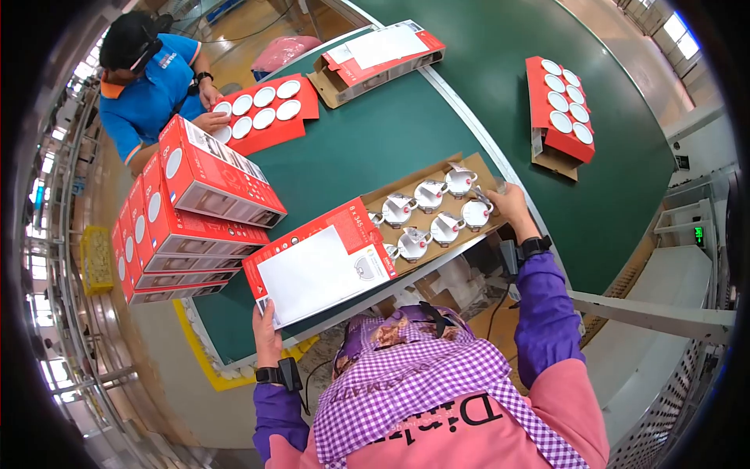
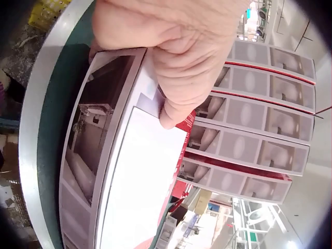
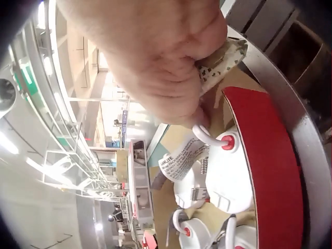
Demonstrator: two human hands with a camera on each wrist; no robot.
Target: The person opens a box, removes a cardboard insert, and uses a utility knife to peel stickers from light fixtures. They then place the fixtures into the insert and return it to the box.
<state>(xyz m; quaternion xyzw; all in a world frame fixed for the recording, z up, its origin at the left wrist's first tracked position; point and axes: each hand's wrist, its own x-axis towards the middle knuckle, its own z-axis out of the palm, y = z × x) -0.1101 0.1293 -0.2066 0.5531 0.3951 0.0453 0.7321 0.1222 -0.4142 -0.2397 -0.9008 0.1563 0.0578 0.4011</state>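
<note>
My left hand (image 1: 268, 338) grips the near left corner of a red and white carton (image 1: 320, 262), its thumb (image 2: 179, 106) on the big white panel on top. A cardboard tray (image 1: 483, 166) sticks out of the carton's right end. Two rows of round white lamps (image 1: 474, 214) with looped cables and paper tags sit in it. At the tray's right end, my right hand (image 1: 512, 207) holds the edge beside the last lamp. In the right wrist view, a patterned wrap (image 3: 223, 62) shows on a finger and the fingertips are partly hidden.
Stacked red cartons (image 1: 195, 234) stand at the left. Across the green table (image 1: 328, 156), a person in blue (image 1: 148, 94) handles a red tray (image 1: 308, 95) of white discs. Another carton (image 1: 379, 62) lies at the back; a second disc tray (image 1: 562, 144) lies far right.
</note>
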